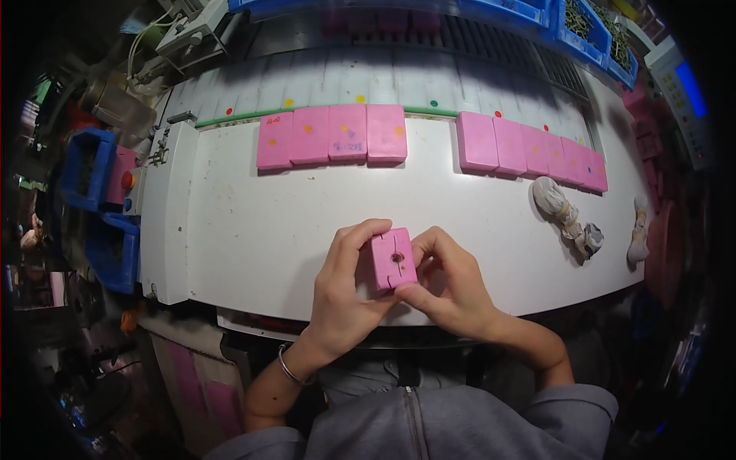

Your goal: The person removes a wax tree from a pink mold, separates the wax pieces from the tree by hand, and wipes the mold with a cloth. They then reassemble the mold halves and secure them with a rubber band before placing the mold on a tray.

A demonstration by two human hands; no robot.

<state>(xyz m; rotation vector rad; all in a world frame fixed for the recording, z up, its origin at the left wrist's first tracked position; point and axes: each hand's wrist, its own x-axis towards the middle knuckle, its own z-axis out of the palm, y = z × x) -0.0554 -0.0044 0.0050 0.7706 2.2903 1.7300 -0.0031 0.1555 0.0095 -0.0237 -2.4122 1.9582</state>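
Observation:
Between my hands, over the near part of the white table, is a pink block [384,264] with a dark round hole and thin slits in the face turned up. My left hand [343,276] curls round its left side, fingers along the far edge and thumb near the bottom. From the right, my right hand [452,287] grips it, with the thumb at the lower corner and bent fingers by the side. The undersides of the block and some fingertips are hidden.
Beyond my hands stand two rows of pink blocks, one left of centre [348,134] and one at right [529,152]. A tied whitish cloth bundle [558,205] lies on the table [253,253]. Blue bins [111,249] are at the left; another blue bin [586,31] is at the far right.

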